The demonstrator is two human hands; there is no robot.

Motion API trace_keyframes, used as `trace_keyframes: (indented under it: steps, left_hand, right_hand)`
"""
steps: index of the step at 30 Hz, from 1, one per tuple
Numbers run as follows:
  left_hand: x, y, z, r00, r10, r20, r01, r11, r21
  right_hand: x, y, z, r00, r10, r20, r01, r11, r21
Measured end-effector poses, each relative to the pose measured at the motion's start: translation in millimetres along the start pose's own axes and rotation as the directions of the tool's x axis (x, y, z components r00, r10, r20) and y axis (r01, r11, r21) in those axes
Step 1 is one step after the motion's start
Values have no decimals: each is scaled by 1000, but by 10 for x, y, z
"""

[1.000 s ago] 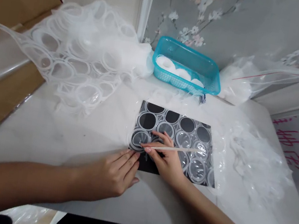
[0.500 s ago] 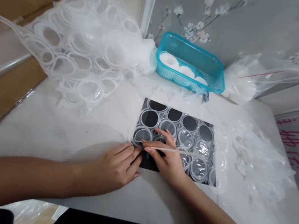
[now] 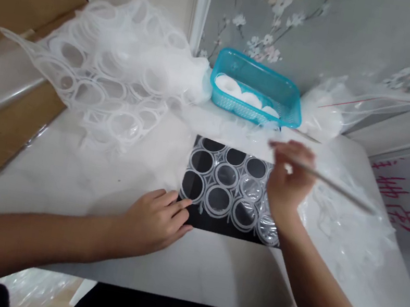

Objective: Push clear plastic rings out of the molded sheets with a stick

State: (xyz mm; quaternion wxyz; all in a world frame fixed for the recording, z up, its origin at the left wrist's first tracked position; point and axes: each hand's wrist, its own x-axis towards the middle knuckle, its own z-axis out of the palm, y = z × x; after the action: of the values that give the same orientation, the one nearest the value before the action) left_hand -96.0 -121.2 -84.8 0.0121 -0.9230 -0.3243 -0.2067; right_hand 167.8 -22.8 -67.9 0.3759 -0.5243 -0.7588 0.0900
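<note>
A black sheet (image 3: 224,226) lies on the table under clear film patterned with rows of white-edged circles (image 3: 219,201). My left hand (image 3: 157,222) rests at the sheet's lower left corner, fingers spread, index fingertip on the film by the lowest left circle. That circle shows plain black inside, while several towards the right look shiny. Above the sheet's right part is my right hand (image 3: 291,176), blurred and closed around a thin stick (image 3: 336,186) that points out to the right. Whether its fingertips also hold a bit of film, I cannot tell.
Behind the sheet stands a blue plastic basket (image 3: 254,112) with white rolls (image 3: 228,84) inside. A heap of ring-cut film (image 3: 123,75) covers the back left. Crumpled clear film (image 3: 356,238) lies at right, below a clear bag (image 3: 325,111).
My right hand has left the lower left circle and risen to the right with the stick. That circle has lost its glossy film. My left hand stays near the corner, fingers more spread.
</note>
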Motion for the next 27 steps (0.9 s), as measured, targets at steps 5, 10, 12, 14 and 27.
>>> trace_keyframes:
  steps: [5,10,12,14,27]
  left_hand:
    - [119,-52,5,992,120,-31,-121,992,-47]
    - [337,-53,120,993,114,39,-113,993,-13]
    - [430,-45,182,990,120,69,-122,992,20]
    - [513,-32,237,986,134,102,-140,989,55]
    - [642,-1,334,980,114,162,-120,992,32]
  right_hand:
    - [-431,-8,73,962,223,160,-254,944,210]
    - [-502,61,119,938,190,292,-274,918,285]
    - [-484,71,116,930,183,318,-270,928,258]
    - [-480,69,119,926,185,328,-274,928,251]
    - [-534,80,129,962,39,270,-88,981,171]
